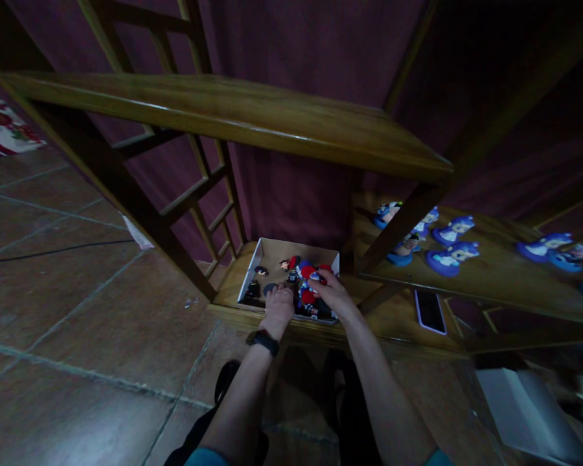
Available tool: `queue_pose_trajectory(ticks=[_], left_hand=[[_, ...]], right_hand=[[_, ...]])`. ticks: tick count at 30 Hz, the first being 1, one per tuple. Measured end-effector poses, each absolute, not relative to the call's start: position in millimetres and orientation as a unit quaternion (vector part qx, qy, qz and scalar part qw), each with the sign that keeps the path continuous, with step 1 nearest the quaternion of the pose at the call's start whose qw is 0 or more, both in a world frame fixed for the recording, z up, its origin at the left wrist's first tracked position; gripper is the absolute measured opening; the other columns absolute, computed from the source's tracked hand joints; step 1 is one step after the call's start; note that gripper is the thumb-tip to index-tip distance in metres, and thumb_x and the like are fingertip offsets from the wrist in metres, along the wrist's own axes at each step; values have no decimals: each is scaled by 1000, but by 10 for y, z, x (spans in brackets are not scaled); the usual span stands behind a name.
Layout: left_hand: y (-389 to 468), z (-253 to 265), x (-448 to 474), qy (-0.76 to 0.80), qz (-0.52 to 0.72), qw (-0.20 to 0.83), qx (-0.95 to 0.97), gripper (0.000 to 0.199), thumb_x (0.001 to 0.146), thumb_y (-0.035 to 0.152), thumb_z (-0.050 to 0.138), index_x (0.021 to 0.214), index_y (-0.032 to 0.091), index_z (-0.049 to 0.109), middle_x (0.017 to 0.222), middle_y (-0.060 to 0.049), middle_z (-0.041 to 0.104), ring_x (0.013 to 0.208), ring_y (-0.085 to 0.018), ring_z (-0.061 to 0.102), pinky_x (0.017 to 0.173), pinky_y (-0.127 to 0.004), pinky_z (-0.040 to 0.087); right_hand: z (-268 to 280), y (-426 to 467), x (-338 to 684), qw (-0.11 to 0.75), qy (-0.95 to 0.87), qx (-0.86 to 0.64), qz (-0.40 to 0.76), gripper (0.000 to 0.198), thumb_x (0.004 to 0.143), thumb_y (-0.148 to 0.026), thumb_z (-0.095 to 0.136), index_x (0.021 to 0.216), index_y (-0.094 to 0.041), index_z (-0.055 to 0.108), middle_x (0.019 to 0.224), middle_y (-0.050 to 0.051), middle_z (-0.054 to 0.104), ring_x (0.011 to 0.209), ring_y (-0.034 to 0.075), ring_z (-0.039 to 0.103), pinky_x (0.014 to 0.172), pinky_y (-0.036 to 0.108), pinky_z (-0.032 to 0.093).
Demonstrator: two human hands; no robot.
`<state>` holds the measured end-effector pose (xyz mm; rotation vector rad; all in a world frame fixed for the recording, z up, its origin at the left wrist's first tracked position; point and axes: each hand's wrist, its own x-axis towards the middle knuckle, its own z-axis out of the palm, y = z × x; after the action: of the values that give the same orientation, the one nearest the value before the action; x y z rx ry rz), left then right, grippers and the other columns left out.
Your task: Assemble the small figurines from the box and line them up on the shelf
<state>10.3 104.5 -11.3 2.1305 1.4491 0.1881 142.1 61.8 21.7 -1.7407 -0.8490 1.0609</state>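
A shallow open cardboard box with white outer walls sits on the low wooden shelf, and both hands reach into it. Small figurines lie inside, crowded in red, blue and black on the right and sparser on the left. My left hand, with a dark watch on the wrist, is closed at a figurine's dark round base. On the box's right side, my right hand closes its fingertips about a red-and-blue figurine, partly covered by the fingers. A black figurine lies at the left wall.
A thick wooden shelf board crosses above the box. To the right, several purple-and-blue figurines stand on a higher shelf. Below them lies a phone. A lattice panel rises on the left; a grey box is on the tiled floor.
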Motion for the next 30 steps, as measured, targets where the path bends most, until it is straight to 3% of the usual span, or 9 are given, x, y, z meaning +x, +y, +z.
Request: queue_pose_trajectory(ticks=[4,7,12,18,23,30], left_hand=[[1029,-75,88,533,36,251,807,26,70,4,47,93,8,60,98,-20,61,102,-28,54,87,-38,36],[1077,-15,69,541,66,268,794,25,70,8,52,94,11,60,91,-15,64,93,-25,58,80,-36,39],[1193,181,43,536,290,563,558,17,63,12,64,80,15,63,74,-5,64,70,-16,59,64,-27,44],[1122,366,-14,434,358,766,311,24,55,9,72,78,13,66,70,-4,66,57,-10,59,56,-21,46],[1076,415,-36,431,387,766,279,23,55,6,71,77,12,66,71,-5,67,59,-10,61,56,-20,48],[1029,443,-60,416,389,771,285,21,57,4,69,77,12,65,71,-4,66,59,-11,60,57,-22,48]], right_hand=[[349,547,1394,521,-279,-663,459,32,63,-32,68,93,-25,62,83,-3,63,72,14,60,61,24,50],[405,528,1408,563,-222,-638,476,33,58,-31,72,89,-23,64,90,0,64,78,16,60,59,25,51],[466,532,1418,622,-180,-575,500,27,58,-32,74,80,-19,66,84,2,67,74,15,60,52,20,47],[526,541,1339,682,-154,-500,511,25,58,-30,75,77,-17,66,86,3,68,78,16,61,59,24,52],[470,557,1298,691,-136,-490,514,25,59,-30,76,77,-18,64,83,3,67,79,16,62,66,28,55],[411,575,1246,698,-137,-516,478,27,59,-29,76,81,-19,64,85,2,67,70,12,61,53,20,48]])
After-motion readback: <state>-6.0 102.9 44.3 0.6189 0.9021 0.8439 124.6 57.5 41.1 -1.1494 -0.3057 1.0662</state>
